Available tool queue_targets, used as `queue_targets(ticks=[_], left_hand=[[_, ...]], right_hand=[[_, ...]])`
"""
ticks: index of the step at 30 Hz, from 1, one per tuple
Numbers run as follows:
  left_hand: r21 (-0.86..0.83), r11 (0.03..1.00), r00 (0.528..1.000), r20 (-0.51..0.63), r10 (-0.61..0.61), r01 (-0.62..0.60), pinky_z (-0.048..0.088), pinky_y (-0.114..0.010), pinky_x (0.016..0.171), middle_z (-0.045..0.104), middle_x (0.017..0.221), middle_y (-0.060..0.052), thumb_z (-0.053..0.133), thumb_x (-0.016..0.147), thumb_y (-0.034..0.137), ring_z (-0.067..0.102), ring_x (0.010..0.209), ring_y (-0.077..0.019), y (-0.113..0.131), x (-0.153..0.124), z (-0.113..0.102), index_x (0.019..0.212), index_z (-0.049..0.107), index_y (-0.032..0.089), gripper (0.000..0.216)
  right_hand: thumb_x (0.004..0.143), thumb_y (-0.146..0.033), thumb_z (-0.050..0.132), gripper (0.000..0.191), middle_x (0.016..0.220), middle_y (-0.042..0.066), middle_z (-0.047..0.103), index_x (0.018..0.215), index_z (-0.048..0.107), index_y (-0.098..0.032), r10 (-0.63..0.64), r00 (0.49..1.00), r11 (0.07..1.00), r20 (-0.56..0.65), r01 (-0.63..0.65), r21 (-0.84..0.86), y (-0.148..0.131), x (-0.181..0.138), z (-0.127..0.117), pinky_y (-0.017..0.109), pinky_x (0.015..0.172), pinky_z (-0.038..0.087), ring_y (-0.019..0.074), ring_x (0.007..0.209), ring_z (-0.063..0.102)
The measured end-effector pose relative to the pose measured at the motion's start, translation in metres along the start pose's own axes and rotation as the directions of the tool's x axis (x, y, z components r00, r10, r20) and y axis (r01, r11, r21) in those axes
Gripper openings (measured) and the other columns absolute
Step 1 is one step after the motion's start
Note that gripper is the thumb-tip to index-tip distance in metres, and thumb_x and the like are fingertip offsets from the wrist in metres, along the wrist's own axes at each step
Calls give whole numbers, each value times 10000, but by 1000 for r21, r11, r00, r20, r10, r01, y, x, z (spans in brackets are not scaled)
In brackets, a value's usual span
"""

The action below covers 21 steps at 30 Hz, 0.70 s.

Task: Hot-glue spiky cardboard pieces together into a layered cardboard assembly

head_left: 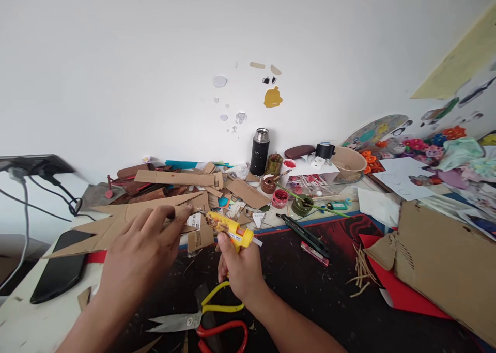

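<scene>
My right hand (241,269) is closed around the grip of a yellow glue gun (231,230), whose grimy nozzle points left. My left hand (144,250) pinches a small thin piece near the nozzle tip, its fingers closed on it, just in front of a long pointed cardboard cutout (124,221) lying on the desk. Both hands hover above the dark desk mat (294,291).
Yellow-handled scissors (196,316) and red-handled scissors (222,336) lie under my arms. A black phone (58,273) rests at left, box cutters (304,231) to the right, a large cardboard sheet (445,262) at far right. A black flask (260,151), paint pots and cardboard scraps crowd the back.
</scene>
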<state>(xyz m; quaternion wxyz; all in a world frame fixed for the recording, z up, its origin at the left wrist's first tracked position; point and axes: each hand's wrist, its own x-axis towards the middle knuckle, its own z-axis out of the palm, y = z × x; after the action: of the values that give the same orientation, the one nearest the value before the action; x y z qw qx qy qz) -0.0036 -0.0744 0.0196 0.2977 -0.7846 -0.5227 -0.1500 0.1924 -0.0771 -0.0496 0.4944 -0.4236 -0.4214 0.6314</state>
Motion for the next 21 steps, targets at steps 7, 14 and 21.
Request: queue_targets(ticks=[7,14,21], left_hand=[[7,1000,1000,4,-7,7,559,-453,758,751,1085,-131,533,1096,139,737,962,-319,-1,0,-1,1319,802,222,359],[-10,999,999,31,-37,37,553,-458,751,747,1121,-138,511,1108,154,745,1002,-329,-1,-1,-1,1354,791,225,379],[-14,1000,1000,5,-3,3,538,-460,773,742,1095,-138,525,1113,144,738,982,-332,-2,-1,-2,1351,791,186,360]], right_hand=[[820,-969,693,738,393,-84,414,704,534,-258,22,1000,1000,-14,-22,-6,-2,1,0,205,339,405,107,318,440],[823,-936,717,704,404,-100,406,732,542,-260,20,1000,1000,2,-20,-7,-6,-1,2,209,341,426,104,316,431],[833,-938,710,708,410,-93,418,729,552,-256,20,1000,1000,8,-20,-6,-6,-1,2,212,350,444,107,325,446]])
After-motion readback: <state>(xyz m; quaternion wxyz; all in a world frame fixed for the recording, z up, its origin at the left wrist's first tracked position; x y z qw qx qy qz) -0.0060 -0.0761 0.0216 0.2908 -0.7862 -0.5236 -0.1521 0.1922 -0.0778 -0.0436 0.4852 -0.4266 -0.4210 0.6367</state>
